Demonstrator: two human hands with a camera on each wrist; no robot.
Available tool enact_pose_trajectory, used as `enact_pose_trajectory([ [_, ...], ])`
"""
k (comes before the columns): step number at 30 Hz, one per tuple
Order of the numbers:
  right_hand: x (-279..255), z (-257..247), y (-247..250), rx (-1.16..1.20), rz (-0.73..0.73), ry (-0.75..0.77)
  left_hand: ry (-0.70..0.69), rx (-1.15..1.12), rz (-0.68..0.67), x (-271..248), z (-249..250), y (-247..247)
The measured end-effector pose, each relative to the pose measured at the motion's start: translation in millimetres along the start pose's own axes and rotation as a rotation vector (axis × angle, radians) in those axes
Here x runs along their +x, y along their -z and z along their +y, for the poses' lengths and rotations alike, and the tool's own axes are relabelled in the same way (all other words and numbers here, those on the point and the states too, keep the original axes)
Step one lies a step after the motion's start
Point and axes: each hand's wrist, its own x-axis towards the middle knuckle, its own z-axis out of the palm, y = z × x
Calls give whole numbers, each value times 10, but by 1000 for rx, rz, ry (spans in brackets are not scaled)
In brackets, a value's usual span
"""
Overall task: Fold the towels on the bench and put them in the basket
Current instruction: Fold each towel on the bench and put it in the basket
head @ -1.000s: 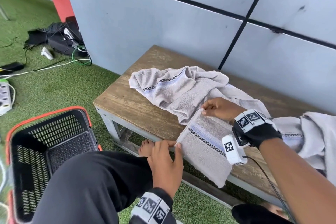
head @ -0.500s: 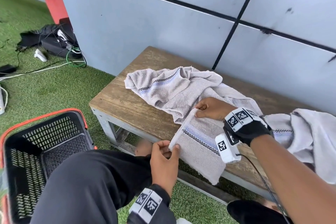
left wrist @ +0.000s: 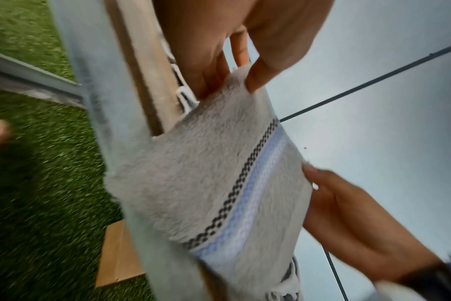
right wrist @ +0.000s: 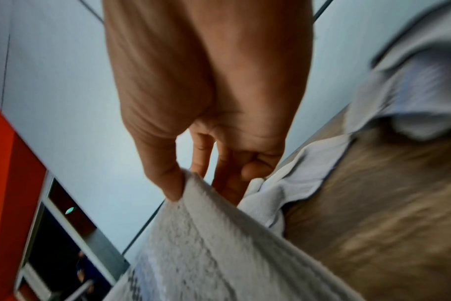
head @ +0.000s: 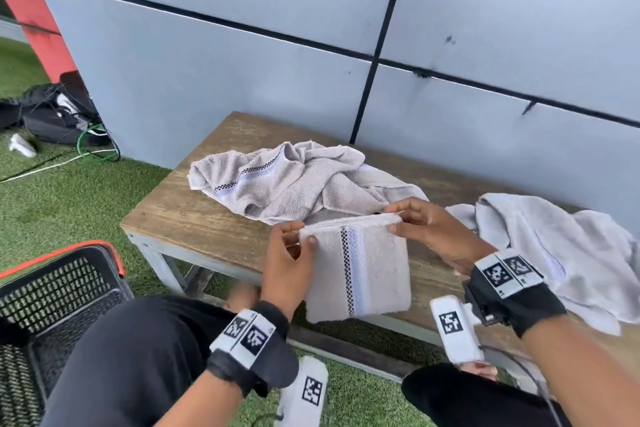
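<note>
Head view. We see the folded towel (head: pixel 358 274) held up at centre frame, over the near edge of the bench (head: pixel 194 222). The left hand (head: pixel 287 270) pinches its upper left corner and the right hand (head: pixel 433 236) its upper right corner, so the held edge runs left to right and the rest hangs down toward the lower edge of the frame. The basket (head: pixel 52 308) sits at lower left, on the left hand's side; we judge that hand the nearer for the drop. Two unfolded towels lie on the bench, one (head: pixel 294 180) behind the hands and one (head: pixel 561 253) at right.

Left wrist view. The fingers (left wrist: pixel 258 79) of the left hand clamp the towel's corner at upper centre; the towel (left wrist: pixel 219 183) extends down and right to the right hand (left wrist: pixel 361 228) at lower right.

Right wrist view. The thumb and fingers (right wrist: pixel 168 183) of the right hand nip the towel's edge at centre; the towel (right wrist: pixel 219 254) falls away to the lower frame.
</note>
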Motion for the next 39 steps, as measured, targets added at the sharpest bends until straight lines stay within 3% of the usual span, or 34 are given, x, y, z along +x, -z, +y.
enact_pose_trajectory([
  [8, -525, 403, 530, 40, 190, -120, -138, 351, -519, 334, 302, -566],
  [12, -529, 654, 640, 60, 171, -288, -206, 631, -764, 390, 231, -791],
  [16, -482, 797, 644, -202, 130, -335, -222, 758, -779, 435, 25, -929],
  [21, -444, 840, 600, -639, 158, -195, -372, 984, -874, 541, -27, -989],
  [26, -389, 926, 622, -758, 28, -133, -525, 981, -973, 618, -31, -987],
  [39, -368, 986, 668, -732, 12, -2, -476, 901, -882, 621, -77, -1026],
])
